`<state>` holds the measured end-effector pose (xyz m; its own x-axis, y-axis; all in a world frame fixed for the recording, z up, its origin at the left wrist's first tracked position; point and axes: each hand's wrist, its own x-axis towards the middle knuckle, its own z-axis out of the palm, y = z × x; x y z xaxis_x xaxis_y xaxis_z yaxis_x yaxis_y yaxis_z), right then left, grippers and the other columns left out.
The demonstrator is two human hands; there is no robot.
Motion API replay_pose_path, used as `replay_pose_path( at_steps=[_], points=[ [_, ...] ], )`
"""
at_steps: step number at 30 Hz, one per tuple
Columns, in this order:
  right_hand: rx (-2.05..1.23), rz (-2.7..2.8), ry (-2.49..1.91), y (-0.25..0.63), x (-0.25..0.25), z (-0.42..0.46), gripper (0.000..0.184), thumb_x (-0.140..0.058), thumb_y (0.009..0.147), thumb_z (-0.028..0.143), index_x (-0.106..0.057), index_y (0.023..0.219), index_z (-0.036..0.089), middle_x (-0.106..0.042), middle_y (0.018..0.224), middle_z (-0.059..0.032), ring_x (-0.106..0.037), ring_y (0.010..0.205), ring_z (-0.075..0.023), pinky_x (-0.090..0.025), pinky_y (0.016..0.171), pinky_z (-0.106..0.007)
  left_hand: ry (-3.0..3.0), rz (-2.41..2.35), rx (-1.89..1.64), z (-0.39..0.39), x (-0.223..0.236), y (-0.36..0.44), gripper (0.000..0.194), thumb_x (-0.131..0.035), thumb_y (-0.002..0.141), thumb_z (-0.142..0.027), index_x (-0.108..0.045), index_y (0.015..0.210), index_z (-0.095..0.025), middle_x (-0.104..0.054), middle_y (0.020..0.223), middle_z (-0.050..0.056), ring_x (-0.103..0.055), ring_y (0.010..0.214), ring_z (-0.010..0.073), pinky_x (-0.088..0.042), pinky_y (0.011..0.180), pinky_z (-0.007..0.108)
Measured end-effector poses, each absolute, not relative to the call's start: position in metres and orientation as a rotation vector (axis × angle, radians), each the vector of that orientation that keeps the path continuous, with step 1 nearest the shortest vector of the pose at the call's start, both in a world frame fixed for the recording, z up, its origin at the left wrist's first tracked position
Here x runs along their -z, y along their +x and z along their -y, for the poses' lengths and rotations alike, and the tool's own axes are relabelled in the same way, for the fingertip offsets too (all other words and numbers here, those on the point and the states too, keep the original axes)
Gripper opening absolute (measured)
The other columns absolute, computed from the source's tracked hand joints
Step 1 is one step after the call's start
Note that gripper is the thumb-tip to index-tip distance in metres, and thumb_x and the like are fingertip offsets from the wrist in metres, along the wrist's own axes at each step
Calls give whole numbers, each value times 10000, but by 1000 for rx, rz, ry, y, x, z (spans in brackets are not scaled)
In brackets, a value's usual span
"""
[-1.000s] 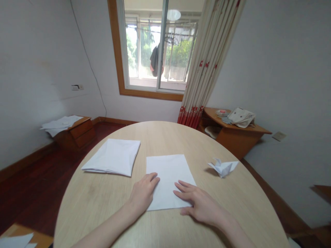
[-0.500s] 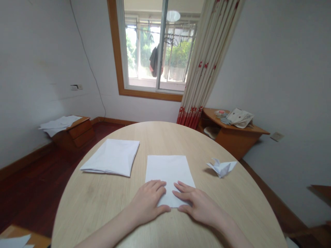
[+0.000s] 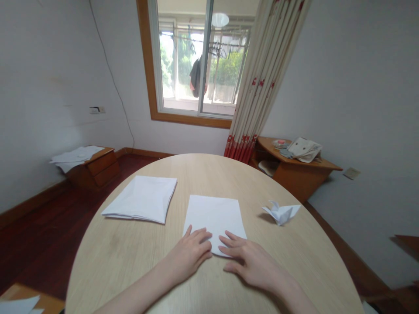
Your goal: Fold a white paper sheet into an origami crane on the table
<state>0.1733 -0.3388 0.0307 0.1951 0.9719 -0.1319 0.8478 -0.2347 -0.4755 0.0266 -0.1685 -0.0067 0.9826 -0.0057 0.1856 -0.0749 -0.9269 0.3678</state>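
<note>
A white sheet of paper (image 3: 214, 213) lies flat on the round wooden table in front of me, turned slightly. Over its near left corner rests my left hand (image 3: 193, 250), fingers stretched out, the thumb beside the near edge. My right hand (image 3: 244, 257) lies on the near right part of the sheet with its fingers spread and its thumb apart on the table side. Neither hand grips the paper. To the right stands a folded paper crane (image 3: 279, 213). A stack of white paper (image 3: 140, 198) sits to the left.
The round table (image 3: 137, 257) has a curved edge all around. Behind it on the right is a corner desk (image 3: 291, 168) with a bag and small items. A low drawer cabinet (image 3: 103, 168) with papers stands far left. A curtain (image 3: 258, 87) hangs beside the window.
The sheet has turned slightly clockwise, its near edge now slanting. My left hand has shifted a little, its thumb drawn in off the paper's near edge. My right hand has barely moved.
</note>
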Motion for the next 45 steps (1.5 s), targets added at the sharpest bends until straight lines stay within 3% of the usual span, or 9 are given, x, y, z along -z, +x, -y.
replay_pose_path(
  at_steps=[5,9,14,18,22,27,35,40,45],
  points=[
    [-591,1724,-2149,173,-33,342,522,-652,767,174,-589,1274,280,-484,1403,-43,-370,1357,-274,-337,1103,-471,2783,41,-327,166,8,28,87,-564,917,-118,-608,944,-188,-613,1217,76,-553,1166,249,-359,1044,552],
    [-564,1690,-2123,179,-28,346,415,-557,793,110,-671,1171,238,-578,1318,-56,-455,1303,-263,-369,1080,-463,2864,-21,-394,165,7,30,54,-580,912,-138,-608,916,-184,-644,1128,64,-606,1026,237,-500,883,410],
    [-596,1554,-2105,186,-23,349,286,-530,839,169,-724,1048,197,-650,1232,-88,-546,1220,-268,-399,1032,-436,2930,-137,-294,165,4,31,57,-564,924,-135,-596,925,-181,-651,1108,46,-611,998,231,-512,799,352],
    [-567,1488,-2085,188,-26,346,281,-469,902,238,-719,785,188,-750,951,-71,-670,921,-236,-472,819,-323,2901,-221,-246,166,0,31,59,-532,951,-170,-585,976,-173,-658,1045,55,-616,976,228,-503,790,342],
    [-474,1426,-2153,190,-27,342,321,-459,924,319,-640,699,179,-703,729,-49,-621,692,-202,-414,644,-278,2892,-290,-219,167,-3,31,98,-496,976,-227,-570,984,-163,-654,998,61,-614,947,232,-494,772,343],
    [-357,1334,-2182,193,-25,341,244,-461,908,328,-575,744,189,-680,777,-59,-610,734,-212,-399,658,-285,2899,-317,-288,167,0,32,126,-528,964,-284,-565,919,-172,-648,995,64,-603,937,238,-474,783,346],
    [-54,1218,-2214,198,-14,340,264,-447,902,429,-485,748,218,-632,754,-52,-584,691,-216,-407,616,-294,2866,-190,-384,165,8,33,93,-507,966,-223,-579,927,-177,-668,947,48,-607,903,233,-472,792,363],
    [94,1186,-2182,194,-7,337,226,-482,890,389,-494,1027,210,-646,958,-80,-624,833,-248,-477,719,-353,2782,-127,-443,170,13,33,52,-540,933,-157,-585,956,-168,-661,1098,61,-600,1014,234,-477,879,376],
    [390,1422,-2070,189,0,331,453,-507,896,331,-384,1310,194,-578,1209,-133,-534,1131,-281,-422,962,-447,2792,-154,-448,172,12,32,53,-540,934,-170,-583,965,-166,-664,1090,63,-608,986,243,-480,878,400]
  ],
)
